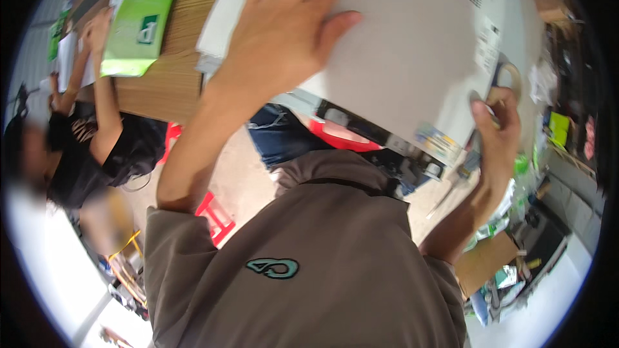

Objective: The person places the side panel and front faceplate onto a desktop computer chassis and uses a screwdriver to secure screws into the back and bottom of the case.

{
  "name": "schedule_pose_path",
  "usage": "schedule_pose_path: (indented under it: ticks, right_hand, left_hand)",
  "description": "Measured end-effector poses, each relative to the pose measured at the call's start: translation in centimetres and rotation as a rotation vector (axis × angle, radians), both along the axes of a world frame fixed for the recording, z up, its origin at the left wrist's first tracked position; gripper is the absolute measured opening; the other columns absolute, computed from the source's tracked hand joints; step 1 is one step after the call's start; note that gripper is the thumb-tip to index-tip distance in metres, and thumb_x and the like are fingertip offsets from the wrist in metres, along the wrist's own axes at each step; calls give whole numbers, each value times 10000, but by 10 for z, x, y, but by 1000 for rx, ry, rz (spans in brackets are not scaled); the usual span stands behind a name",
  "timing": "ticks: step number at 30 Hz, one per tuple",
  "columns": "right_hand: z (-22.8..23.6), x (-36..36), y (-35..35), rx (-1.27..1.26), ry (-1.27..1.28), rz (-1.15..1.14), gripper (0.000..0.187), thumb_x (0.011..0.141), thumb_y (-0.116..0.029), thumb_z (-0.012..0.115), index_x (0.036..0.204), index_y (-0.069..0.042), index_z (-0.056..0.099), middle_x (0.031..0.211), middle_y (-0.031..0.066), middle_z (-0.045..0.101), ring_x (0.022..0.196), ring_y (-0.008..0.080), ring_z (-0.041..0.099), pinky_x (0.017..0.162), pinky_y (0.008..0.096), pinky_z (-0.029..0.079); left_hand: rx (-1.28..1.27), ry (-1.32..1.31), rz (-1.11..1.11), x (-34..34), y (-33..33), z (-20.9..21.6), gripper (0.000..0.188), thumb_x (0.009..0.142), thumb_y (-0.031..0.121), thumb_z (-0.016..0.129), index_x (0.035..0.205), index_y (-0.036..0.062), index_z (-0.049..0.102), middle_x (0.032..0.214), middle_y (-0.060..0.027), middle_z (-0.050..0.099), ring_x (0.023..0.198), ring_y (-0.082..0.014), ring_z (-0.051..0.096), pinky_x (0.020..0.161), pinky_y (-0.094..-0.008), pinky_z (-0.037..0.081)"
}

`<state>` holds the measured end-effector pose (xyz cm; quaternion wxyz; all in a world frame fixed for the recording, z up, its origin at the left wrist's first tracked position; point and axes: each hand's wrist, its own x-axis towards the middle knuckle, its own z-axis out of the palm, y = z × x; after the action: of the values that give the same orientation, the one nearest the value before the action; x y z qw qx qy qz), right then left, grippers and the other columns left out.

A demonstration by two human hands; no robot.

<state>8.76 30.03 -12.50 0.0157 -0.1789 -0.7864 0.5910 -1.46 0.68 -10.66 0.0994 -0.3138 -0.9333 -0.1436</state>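
Note:
A large flat grey-white metal case [400, 45], resembling a computer case, lies in front of me. It has a perforated vent at its far side, paper labels along its right edge and a dark strip along its near edge. My left hand [284, 32] is open, with fingers spread over the top panel; its fingertips reach the upper picture edge. My right hand [500, 119] is at the near right corner, fingers curled and thumb by the case's edge. What those fingers grip is hidden. Beside them, partly covered, is a tan ring resembling a tape roll [510, 76].
A wooden table [187, 45] with a bright green package [142, 26] stands to the left. Another person [97, 129] sits there, arms on the table. Red stools [216, 219] are below. Cluttered shelves and a cardboard box [487, 261] line the right.

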Motion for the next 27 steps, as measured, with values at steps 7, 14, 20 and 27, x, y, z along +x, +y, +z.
schedule_pose_path:
  ticks: [7,14,20,27]
  right_hand:
    - [2,1,-6,-57,-55,24,282,903,-272,712,881,-56,532,724,26,593,536,57,516,409,201,371]
    - [5,2,-14,-52,-22,4,301,897,-263,727,863,-46,521,670,35,578,504,61,507,399,208,369]
    - [44,-31,-6,439,4,91,293,837,-211,766,1018,-51,600,875,39,633,603,96,559,395,236,419]
    - [59,-261,-44,1289,364,517,308,859,-232,617,1104,-47,645,1018,109,663,844,209,642,713,332,515]
  left_hand:
    - [31,-131,-8,10,18,35,659,943,305,587,1492,45,333,1531,-217,296,1447,-432,200,1153,-571,168]
    - [-100,-3,-185,8,29,-3,623,993,441,441,1512,117,327,1566,-181,255,1464,-406,169,1160,-576,149]
    - [260,52,-275,22,-1,-8,515,965,379,501,1353,42,533,1356,-177,537,1348,-415,408,1129,-546,262]
    - [518,477,74,48,-28,-49,456,997,339,340,1013,56,697,930,-58,707,1055,-278,671,1041,-437,370]
